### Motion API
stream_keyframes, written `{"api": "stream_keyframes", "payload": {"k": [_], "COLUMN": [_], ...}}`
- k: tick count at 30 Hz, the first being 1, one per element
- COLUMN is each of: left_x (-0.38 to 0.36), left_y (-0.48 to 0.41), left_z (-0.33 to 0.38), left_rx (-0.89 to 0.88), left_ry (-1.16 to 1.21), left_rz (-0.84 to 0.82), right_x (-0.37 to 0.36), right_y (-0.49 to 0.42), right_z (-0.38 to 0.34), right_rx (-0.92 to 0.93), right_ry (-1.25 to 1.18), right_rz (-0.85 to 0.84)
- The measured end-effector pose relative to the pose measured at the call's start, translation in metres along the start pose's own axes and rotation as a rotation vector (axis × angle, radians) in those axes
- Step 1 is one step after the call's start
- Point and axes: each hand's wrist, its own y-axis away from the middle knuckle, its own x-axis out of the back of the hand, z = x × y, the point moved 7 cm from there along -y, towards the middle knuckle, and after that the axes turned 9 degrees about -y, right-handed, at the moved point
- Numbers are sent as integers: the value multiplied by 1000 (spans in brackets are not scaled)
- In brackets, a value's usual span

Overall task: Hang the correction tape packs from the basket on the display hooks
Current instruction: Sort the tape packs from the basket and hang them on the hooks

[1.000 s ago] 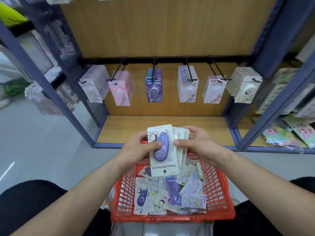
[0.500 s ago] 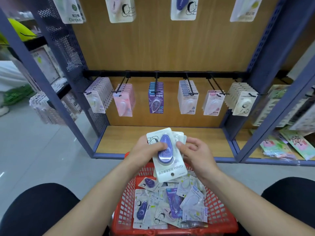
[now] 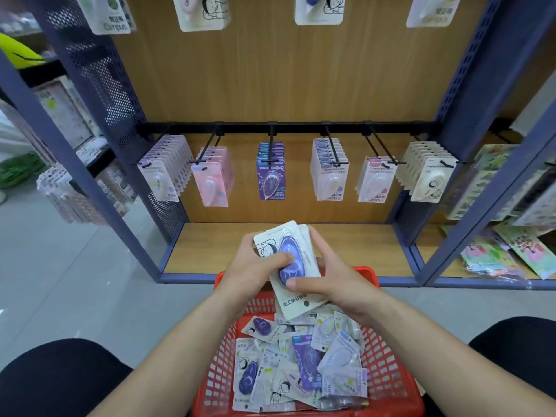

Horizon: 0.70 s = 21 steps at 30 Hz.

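Both hands hold a small stack of correction tape packs (image 3: pixel 296 305) above the red basket (image 3: pixel 388 374). The top pack is white with a purple dispenser, upside down. My left hand (image 3: pixel 255 266) grips the stack's left side with the thumb on the dispenser. My right hand (image 3: pixel 331 278) grips the right side, thumb pressing the dispenser's lower end. Several loose packs (image 3: pixel 301 365) lie in the basket. Ahead, a black rail carries display hooks (image 3: pixel 334 145) loaded with hanging packs (image 3: pixel 270 173).
A blue metal shelf frame (image 3: pixel 451 212) with a wooden back and a wooden bottom shelf (image 3: pixel 222 245) encloses the hooks. More packs (image 3: pixel 201 10) hang on an upper row. Stationery fills the neighbouring bay on the right (image 3: pixel 511 254). My dark-clad knees flank the basket.
My view has tilted upward, revealing the upper row of packs. The stack has tilted and my right thumb has shifted onto the purple dispenser's lower end.
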Motion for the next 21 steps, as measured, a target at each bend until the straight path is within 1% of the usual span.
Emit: {"api": "stream_keyframes", "payload": {"k": [4,8,10,12,16,19,21], "left_x": [-4,-4,-1,0,2,-4,-6], "left_y": [-4,-9,-11,-11,-11,-9,-8], "left_z": [-1,8,12,16,20,16,12], "left_rx": [12,1,-6,-9,-9,23,40], "left_ry": [16,-11,-31,-20,12,5,10], "left_rz": [-11,-106,-120,-119,-126,-154,-140], "right_x": [8,15,23,31,55,64,67], "right_y": [-2,1,2,4,6,8,9], "right_z": [0,0,2,-1,-18,-21,-21], "right_rx": [-40,-90,-132,-138,19,129,175], "right_ry": [42,59,81,80,68,-30,-82], "right_rz": [20,5,42,93,271,362,430]}}
